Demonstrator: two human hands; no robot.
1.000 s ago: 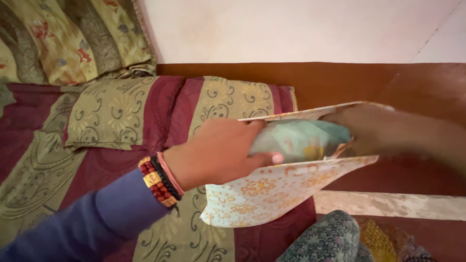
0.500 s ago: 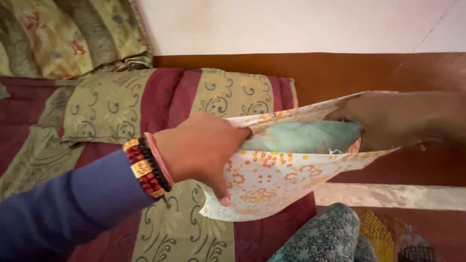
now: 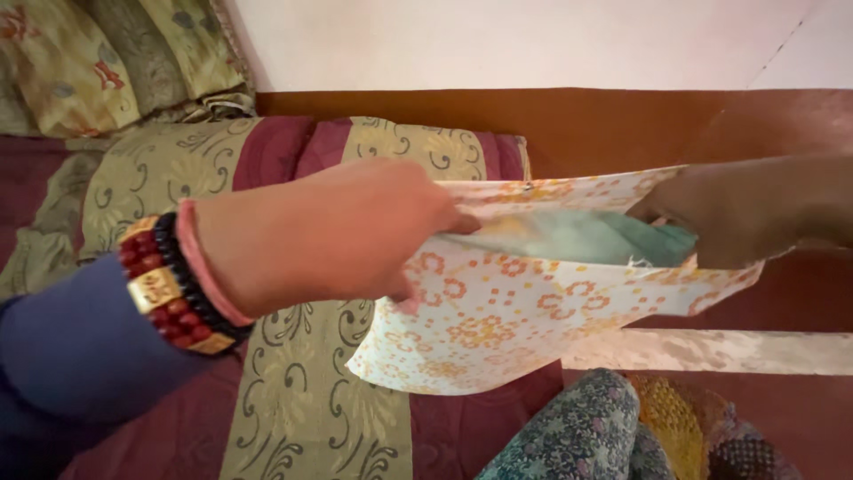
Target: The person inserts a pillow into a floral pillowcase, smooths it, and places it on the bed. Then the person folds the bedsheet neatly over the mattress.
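A white pillowcase (image 3: 498, 324) with orange flower print hangs open between my two hands. A pale green pillow (image 3: 577, 238) sits inside its mouth. My left hand (image 3: 329, 236), with red and black bead bracelets at the wrist, grips the left side of the opening, thumb outside the front layer. My right hand (image 3: 737, 213) pinches the right corner of the opening and is partly blurred.
A maroon and olive patterned bedspread (image 3: 293, 391) covers the bed below. A matching pillow (image 3: 222, 151) lies at the head, a floral cushion (image 3: 107, 62) at top left. A brown wooden headboard (image 3: 604, 124) runs behind. Patterned fabric (image 3: 586, 436) lies at bottom right.
My left hand came out of the pillowcase mouth and now grips its left edge, closer to the camera. The pillow sits deeper inside. My right hand stays at the right corner.
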